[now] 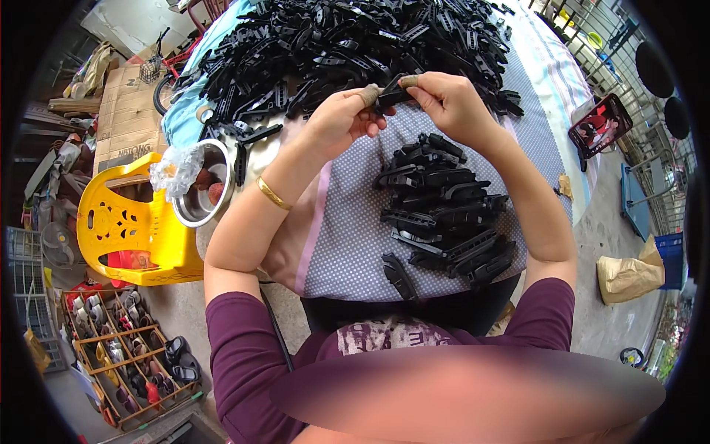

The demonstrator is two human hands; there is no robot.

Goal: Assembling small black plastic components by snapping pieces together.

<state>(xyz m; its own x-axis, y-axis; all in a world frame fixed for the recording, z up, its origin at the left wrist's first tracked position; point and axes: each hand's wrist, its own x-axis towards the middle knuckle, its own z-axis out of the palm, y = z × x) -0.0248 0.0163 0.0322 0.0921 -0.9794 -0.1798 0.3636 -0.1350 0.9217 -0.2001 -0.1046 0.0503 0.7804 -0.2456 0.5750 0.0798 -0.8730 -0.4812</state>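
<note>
My left hand (342, 120) and my right hand (450, 106) meet above the table, in front of a large heap of black plastic parts (336, 52). Between them is a small black plastic part (393, 96), pinched by the fingers of both hands. Its far side and some fingertips are hidden. Tan wrapping covers a finger on each hand, and a gold bangle circles my left wrist. Closer to me, below my right hand, lies a smaller pile of long black plastic parts (444, 207). One single black part (399, 276) lies at that pile's near left.
A metal bowl (186, 216) with reddish round fruit and a plastic bag stands left, by a yellow plastic chair (111, 214). A phone (600, 127) is propped at the right table edge. Shoes fill a wooden rack (111, 337) on the floor at lower left.
</note>
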